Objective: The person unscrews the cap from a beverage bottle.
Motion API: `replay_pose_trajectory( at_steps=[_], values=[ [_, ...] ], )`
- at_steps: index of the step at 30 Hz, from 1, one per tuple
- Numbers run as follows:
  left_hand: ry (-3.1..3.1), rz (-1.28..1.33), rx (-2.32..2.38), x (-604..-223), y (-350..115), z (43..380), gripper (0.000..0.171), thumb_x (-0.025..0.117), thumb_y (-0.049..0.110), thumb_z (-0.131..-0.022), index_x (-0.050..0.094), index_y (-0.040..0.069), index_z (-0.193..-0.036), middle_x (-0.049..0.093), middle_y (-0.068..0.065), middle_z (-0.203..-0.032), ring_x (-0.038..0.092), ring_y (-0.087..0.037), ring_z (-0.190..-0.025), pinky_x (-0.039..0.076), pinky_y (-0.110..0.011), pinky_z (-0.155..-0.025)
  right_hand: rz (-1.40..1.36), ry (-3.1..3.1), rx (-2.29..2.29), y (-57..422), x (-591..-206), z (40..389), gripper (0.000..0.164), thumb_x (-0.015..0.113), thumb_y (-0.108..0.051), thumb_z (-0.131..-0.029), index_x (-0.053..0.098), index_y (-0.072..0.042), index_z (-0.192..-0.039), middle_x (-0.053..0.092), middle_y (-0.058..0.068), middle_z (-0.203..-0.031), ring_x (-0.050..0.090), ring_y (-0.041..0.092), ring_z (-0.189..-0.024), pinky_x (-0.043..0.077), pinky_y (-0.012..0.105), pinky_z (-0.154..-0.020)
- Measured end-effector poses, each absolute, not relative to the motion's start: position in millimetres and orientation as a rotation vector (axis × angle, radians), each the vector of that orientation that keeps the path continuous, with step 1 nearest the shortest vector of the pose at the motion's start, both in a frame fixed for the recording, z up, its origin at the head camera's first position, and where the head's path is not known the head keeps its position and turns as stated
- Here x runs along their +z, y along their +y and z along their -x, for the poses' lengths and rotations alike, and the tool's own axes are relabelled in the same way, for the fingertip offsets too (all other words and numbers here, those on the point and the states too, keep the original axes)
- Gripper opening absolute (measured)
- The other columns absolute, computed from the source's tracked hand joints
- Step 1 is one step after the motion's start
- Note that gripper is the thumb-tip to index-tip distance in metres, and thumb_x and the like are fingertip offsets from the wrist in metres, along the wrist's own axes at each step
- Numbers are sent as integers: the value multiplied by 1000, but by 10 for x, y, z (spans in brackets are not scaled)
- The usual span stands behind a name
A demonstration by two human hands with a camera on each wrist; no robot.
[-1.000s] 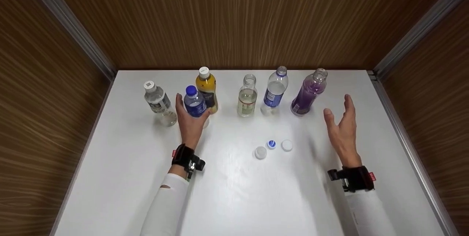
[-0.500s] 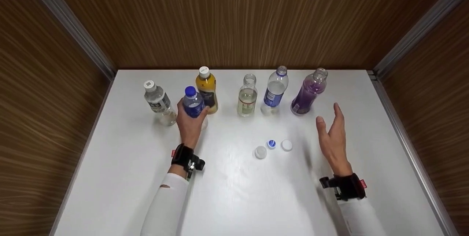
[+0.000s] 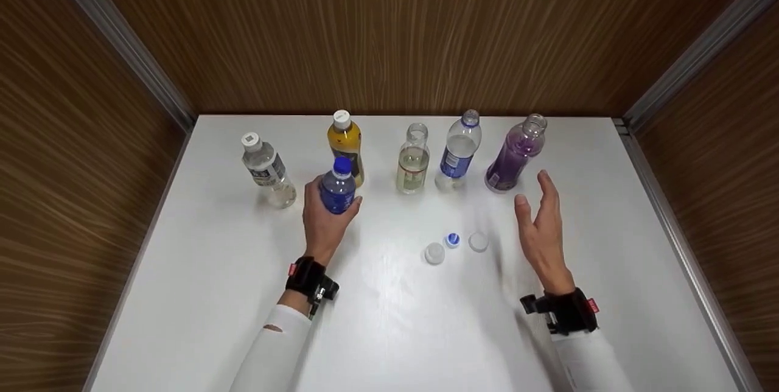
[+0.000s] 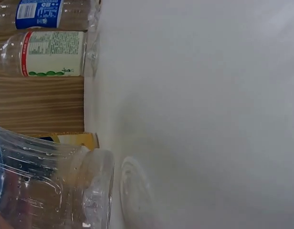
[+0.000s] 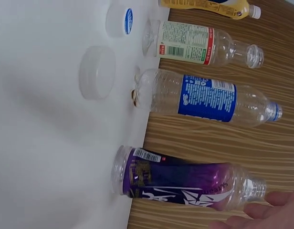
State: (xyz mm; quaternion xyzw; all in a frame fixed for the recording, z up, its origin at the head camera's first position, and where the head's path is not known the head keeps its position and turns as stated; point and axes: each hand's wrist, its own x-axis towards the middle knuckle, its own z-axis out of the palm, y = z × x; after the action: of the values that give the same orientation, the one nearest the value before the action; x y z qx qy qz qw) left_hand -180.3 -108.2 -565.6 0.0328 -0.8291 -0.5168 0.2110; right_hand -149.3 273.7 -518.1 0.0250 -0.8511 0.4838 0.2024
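My left hand (image 3: 327,229) grips a clear plastic water bottle (image 3: 338,191) with a blue cap and blue label. In the left wrist view the base of this bottle (image 4: 92,191) hangs slightly above the white surface, a little tilted. Behind it stands a capped bottle of yellow-orange drink (image 3: 345,137), partly hidden. To the left is a clear bottle (image 3: 266,168) with a white cap. My right hand (image 3: 540,238) holds nothing, its thumb apart from the fingers, in front of an uncapped purple bottle (image 3: 514,154).
Two more uncapped bottles, one with a pale green label (image 3: 412,167) and one with a blue label (image 3: 456,157), stand upright at the back. Three loose caps lie mid-table: a whitish one (image 3: 434,253), a blue-topped one (image 3: 452,240) and another white one (image 3: 478,241). Wood-grain panels (image 3: 389,33) enclose the table.
My left hand has closed round the blue-capped bottle and lifted it, bringing it slightly right and nearer to me. My right hand has moved left, towards the middle.
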Motion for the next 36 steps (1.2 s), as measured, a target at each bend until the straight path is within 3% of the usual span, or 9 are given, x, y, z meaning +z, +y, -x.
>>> replay_pose_trajectory(
  at_steps=[6,14,21,24,28,32,36],
  values=[
    [-2418,57,-1263,-5615,-952,1690,80,92,28,-79,47,7,-141,54,-12,-130,60,-30,-120,50,-51,-102,-129,-2393,1390,2536,-5148,1506,69,52,-36,-107,31,3,-158,31,24,-163,27,39,-152,24,56,-122],
    [-2529,229,-950,-5555,-749,1582,77,93,28,-76,52,6,-137,64,-12,-124,66,-31,-109,53,-50,-94,-320,-2436,1484,2182,-5069,1541,60,51,-28,-109,35,3,-157,36,24,-162,34,38,-150,29,54,-120],
    [-2536,405,-806,-5571,-585,1517,79,96,31,-72,55,8,-135,65,-12,-123,66,-31,-107,53,-48,-94,-459,-2524,1416,1913,-4994,1539,58,51,-36,-109,45,5,-151,47,23,-154,42,37,-145,35,51,-118],
    [-2513,460,-770,-5593,-530,1495,79,96,31,-70,57,7,-134,66,-11,-122,66,-31,-107,52,-46,-94,-475,-2552,1405,1827,-4969,1532,51,50,-32,-110,49,2,-148,61,19,-142,58,33,-132,47,48,-108],
    [-2496,498,-740,-5608,-468,1468,78,95,31,-69,58,7,-133,66,-10,-121,66,-29,-105,53,-44,-92,-454,-2589,1304,1739,-4954,1533,38,52,-26,-109,61,-1,-136,77,12,-107,74,24,-91,60,45,-80],
    [-2499,520,-713,-5593,-418,1449,78,95,33,-70,58,7,-133,66,-10,-120,66,-28,-104,53,-44,-90,-404,-2605,1129,1673,-4949,1533,29,57,-29,-106,72,-5,-114,70,0,-74,63,15,-63,54,38,-61],
    [-2514,529,-704,-5578,-385,1438,78,94,33,-70,57,7,-134,66,-10,-121,66,-28,-105,53,-45,-90,-405,-2584,1045,1629,-4949,1533,27,63,-33,-104,71,-8,-98,53,-5,-63,47,14,-56,38,35,-55]
  ],
)
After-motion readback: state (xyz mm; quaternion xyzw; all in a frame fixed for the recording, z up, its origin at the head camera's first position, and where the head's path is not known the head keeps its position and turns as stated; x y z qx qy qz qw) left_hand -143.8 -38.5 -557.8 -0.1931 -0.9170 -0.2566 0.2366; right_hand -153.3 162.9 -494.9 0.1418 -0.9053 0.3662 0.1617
